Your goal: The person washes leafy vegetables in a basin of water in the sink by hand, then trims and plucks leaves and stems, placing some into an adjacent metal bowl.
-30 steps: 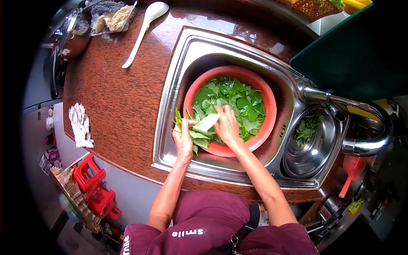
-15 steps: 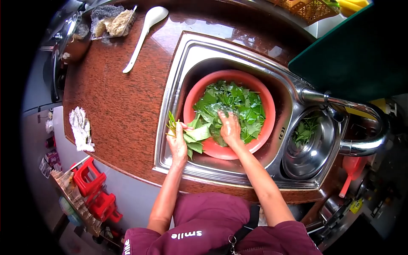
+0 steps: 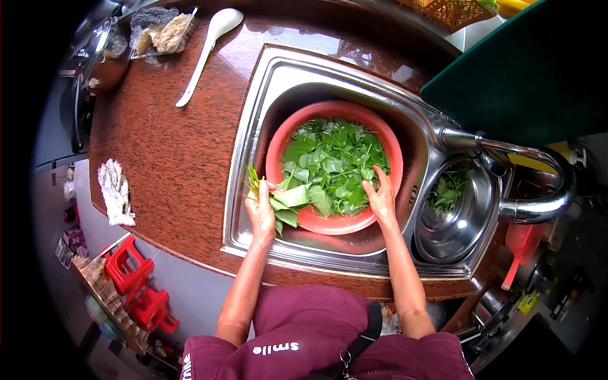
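Head view, looking down on a double sink (image 3: 250, 145) set in a reddish granite countertop (image 3: 171, 145). I read the step in hand as picking over and rinsing leafy greens.

My left hand (image 3: 261, 214) is closed around a bunch of leafy stems (image 3: 278, 201), held at the near-left rim of the red plastic basin (image 3: 398, 152) with its leaves drooping over that rim. My right hand (image 3: 380, 198) rests on the near-right side of the basin, fingers spread and pressed into the loose green leaves (image 3: 332, 163); it grips nothing that I can make out. The leaves fill the basin, which sits inside the larger sink bowl.

In the smaller bowl to the right stands a steel bowl (image 3: 453, 218) holding a small amount of greens (image 3: 446, 190), under the curved chrome tap (image 3: 538, 183).

As I judge it, the next move calls for the right hand to close on leaves or a stalk from the heap while the left keeps its bunch clear of the loose leaves, so that sorted and unsorted greens do not mix.

On the countertop, well apart from the sink: a white ladle (image 3: 206, 50), a tray of scouring pads (image 3: 158, 28) and a crumpled cloth (image 3: 115, 190) near the counter's edge.
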Tool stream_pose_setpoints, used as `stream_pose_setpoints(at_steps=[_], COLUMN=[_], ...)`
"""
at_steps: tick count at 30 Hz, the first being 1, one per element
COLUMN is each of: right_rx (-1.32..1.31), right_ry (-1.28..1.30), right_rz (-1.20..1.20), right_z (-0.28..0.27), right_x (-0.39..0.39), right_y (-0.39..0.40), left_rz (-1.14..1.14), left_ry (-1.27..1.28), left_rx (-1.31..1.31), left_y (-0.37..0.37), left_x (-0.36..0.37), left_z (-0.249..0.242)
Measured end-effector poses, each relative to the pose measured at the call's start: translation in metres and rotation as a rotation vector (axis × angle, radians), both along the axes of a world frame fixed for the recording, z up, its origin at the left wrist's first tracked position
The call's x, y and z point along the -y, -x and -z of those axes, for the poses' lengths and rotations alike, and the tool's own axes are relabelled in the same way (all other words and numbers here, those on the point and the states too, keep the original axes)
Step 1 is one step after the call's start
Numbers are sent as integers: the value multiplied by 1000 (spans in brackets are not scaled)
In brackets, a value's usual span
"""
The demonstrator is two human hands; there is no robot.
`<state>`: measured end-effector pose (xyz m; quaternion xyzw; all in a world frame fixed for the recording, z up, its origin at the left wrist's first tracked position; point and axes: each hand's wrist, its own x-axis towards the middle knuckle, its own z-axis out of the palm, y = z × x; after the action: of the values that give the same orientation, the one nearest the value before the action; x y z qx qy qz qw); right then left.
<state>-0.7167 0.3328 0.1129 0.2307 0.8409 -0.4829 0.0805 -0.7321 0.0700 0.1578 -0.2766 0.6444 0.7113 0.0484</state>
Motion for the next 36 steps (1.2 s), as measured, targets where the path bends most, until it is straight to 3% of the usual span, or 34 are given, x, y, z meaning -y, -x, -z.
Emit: stream_pose_setpoints(at_steps=[2, 6, 9, 12, 16, 17, 21, 26, 29, 31, 33, 34, 36], right_rx=[-130, -255, -312, -318, -209, -224, -202, -141, -186, -131, -126, -116, -37], right_ry=[-241, -445, -373, -479, -669, -658, -384, -113, -30, 72, 177, 248, 429], right_rz=[-20, -94, -335, -670, -914, -886, -696, -473, -383, -293, -205, -175, -20], right_z=[-24, -50, -40, -31, 0, 6, -1, -21, -25, -27, -28, -30, -42], right_x=[5, 7, 18, 43, 52, 48, 35, 25, 24, 20, 14, 9, 2], right_y=[1, 3, -5, -9, -18, -19, -15, -11, -10, -8, -5, -3, 1], left_rz=[4, 13, 25, 94, 415, 582, 890, 887, 766, 750, 741, 778, 791], left_ry=[0, -19, -2, 76, 317, 420, 719, 1005, 891, 687, 606, 414, 260], left_rx=[-2, 5, -17, -27, 9, 0, 130, 110, 149, 162, 3, 96, 41], left_y=[-1, 1, 1, 1, 12, 15, 23, 18, 19, 21, 22, 26, 29], left_x=[0, -1, 0, 3, -3, -4, -38, -80, -80, -70, -57, -50, -39], left_z=[2, -1, 1, 3, -13, -10, 7, 62, 66, 72, 84, 79, 75])
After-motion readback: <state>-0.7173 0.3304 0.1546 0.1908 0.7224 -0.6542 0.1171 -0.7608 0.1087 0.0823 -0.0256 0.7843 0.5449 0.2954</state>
